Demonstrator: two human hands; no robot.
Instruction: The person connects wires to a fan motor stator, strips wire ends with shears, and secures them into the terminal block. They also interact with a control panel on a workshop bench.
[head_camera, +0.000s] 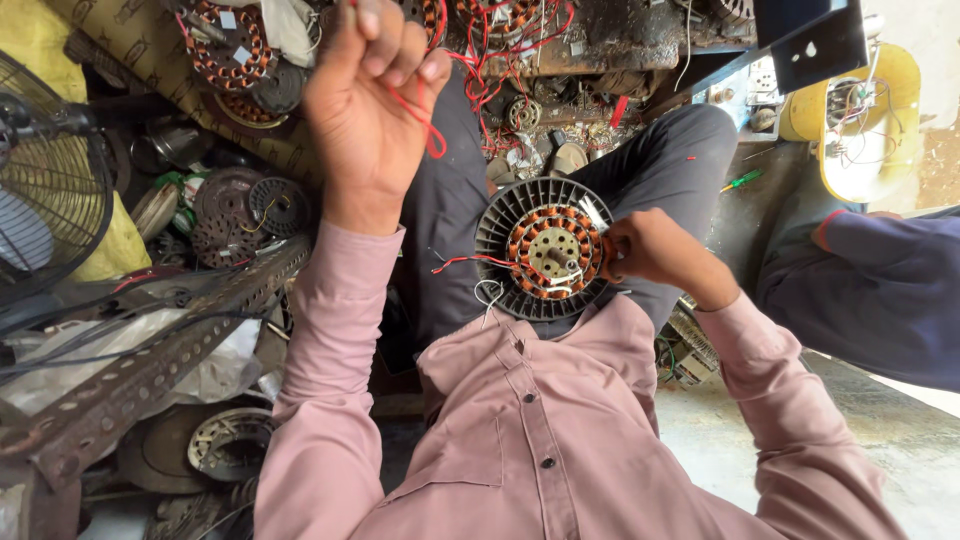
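The fingers (395, 45) of the left hand (365, 110) are clenched into a fist around a thin red insulated wire (425, 120), which loops out below the knuckles; this hand is raised at about 11 o'clock in the view. The same red wire shows again low down, running into a round grey finned fan motor stator with copper-orange windings and a brass-coloured hub (545, 250), which rests on the lap near the centre. The right hand (650, 250) grips the stator's rim at its 3 o'clock side, fingers curled on the edge. Both arms wear dusty-pink shirt sleeves (330, 370). At 9 o'clock stands a wire-caged fan (50, 180); at 3 o'clock another person's dark blue sleeve (880, 290) shows.
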